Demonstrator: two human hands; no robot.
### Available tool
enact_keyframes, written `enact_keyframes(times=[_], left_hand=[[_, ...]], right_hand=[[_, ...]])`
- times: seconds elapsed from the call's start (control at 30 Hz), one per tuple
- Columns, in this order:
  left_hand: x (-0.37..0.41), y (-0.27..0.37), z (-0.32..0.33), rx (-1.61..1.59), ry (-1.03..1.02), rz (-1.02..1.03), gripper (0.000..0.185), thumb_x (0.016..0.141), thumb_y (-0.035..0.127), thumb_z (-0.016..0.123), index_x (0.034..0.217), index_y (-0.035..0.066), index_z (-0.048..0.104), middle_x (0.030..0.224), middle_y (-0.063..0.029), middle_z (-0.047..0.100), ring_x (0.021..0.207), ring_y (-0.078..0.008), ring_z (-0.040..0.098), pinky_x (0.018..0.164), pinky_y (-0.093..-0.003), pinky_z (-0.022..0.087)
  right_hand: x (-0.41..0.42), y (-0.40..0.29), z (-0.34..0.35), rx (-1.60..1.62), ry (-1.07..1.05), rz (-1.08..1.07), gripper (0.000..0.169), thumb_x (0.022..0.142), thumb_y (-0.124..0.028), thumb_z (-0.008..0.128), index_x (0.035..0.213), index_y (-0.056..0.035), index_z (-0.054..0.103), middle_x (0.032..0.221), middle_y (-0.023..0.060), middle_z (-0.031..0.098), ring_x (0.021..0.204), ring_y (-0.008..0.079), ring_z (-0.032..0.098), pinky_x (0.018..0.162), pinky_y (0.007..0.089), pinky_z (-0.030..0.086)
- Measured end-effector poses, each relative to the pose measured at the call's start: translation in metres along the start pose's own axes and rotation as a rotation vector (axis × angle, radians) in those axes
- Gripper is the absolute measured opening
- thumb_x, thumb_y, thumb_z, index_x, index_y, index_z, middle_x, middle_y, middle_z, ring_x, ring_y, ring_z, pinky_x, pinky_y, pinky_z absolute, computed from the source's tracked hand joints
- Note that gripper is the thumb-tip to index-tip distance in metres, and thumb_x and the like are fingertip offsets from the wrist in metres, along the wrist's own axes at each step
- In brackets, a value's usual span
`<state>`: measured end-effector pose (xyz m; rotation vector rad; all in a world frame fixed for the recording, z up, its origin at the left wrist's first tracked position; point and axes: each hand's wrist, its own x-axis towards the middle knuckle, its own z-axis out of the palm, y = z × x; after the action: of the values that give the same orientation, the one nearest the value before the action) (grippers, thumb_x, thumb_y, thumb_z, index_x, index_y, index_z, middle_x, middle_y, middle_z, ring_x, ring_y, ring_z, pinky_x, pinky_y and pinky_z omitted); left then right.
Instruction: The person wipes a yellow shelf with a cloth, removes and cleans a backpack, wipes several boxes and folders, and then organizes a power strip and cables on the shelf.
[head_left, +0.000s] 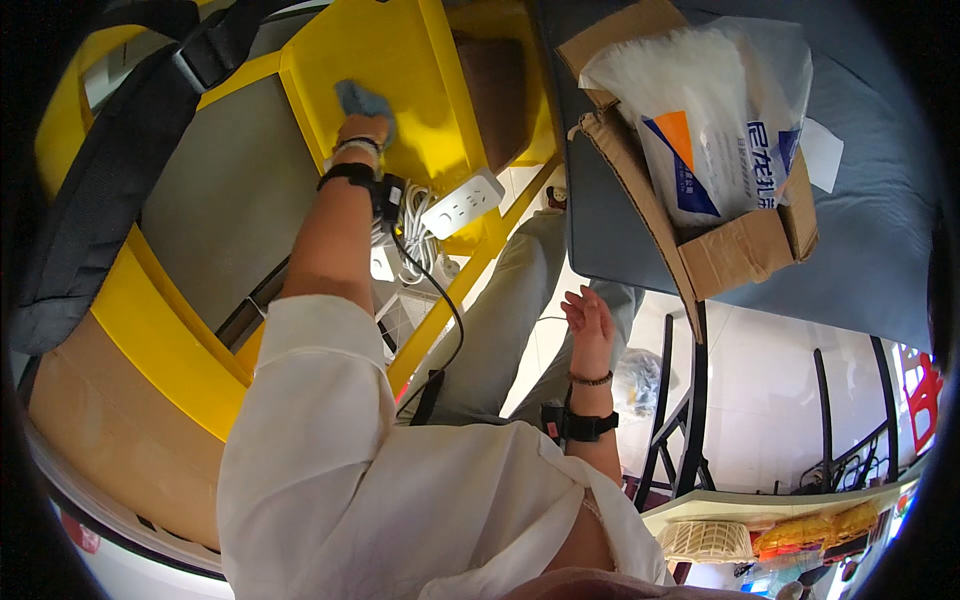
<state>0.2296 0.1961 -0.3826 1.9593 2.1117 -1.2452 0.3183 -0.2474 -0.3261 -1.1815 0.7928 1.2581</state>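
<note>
My left hand (364, 129) presses a grey-blue cloth (366, 99) against a yellow panel (405, 45) that has raised edges. The fingers are largely hidden by the wrist and the cloth. Just below that hand lie a white power strip (463, 204) and a coiled white cable (417, 225). My right hand (590, 313) hangs over my legs, its fingers loosely bent and holding nothing visible. Each wrist wears a black strap with a small device, and a dark cable runs from the left one.
On the right, a grey-blue padded surface (862, 255) carries an opened cardboard box (739, 255) with a printed plastic bag (705, 135) of white strips. A black padded strap (90, 187) hangs at left. A yellow bar (450, 300) crosses near my legs. Black metal legs (694, 420) stand at lower right.
</note>
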Motion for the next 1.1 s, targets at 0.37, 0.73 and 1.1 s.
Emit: enact_keyframes(times=[0.37,0.73,1.1], left_hand=[[0.042,0.045,-0.058,-1.122,0.634,0.253,0.033,0.078,0.023,0.054,0.105,0.003,0.056,0.111,-0.0194,0.054,0.091,-0.0361,0.055,0.075,-0.0426,0.046],[-0.059,0.080,-0.040,-0.492,0.795,1.072,0.028,0.071,0.020,0.061,0.097,0.010,0.058,0.096,-0.0180,0.056,0.086,-0.0380,0.054,0.073,-0.0393,0.046],[0.097,0.076,-0.092,-1.015,0.375,0.849,0.020,0.090,0.011,0.032,0.101,0.001,0.046,0.067,-0.0055,0.034,0.055,-0.0182,0.033,0.055,-0.0289,0.032]], right_hand=[[0.006,-0.001,-0.011,-0.052,0.048,0.063,0.033,0.089,-0.028,0.046,0.110,-0.0025,0.052,0.097,0.0108,0.061,0.086,0.0177,0.058,0.079,0.0279,0.044],[0.011,-0.003,-0.002,-0.047,0.000,0.044,0.040,0.087,-0.033,0.050,0.110,-0.0003,0.051,0.097,0.0117,0.060,0.086,0.0173,0.058,0.080,0.0279,0.044],[0.019,0.004,-0.013,-0.067,0.060,0.086,0.040,0.087,-0.033,0.051,0.109,0.0002,0.051,0.096,0.0117,0.060,0.086,0.0181,0.058,0.080,0.0290,0.045]])
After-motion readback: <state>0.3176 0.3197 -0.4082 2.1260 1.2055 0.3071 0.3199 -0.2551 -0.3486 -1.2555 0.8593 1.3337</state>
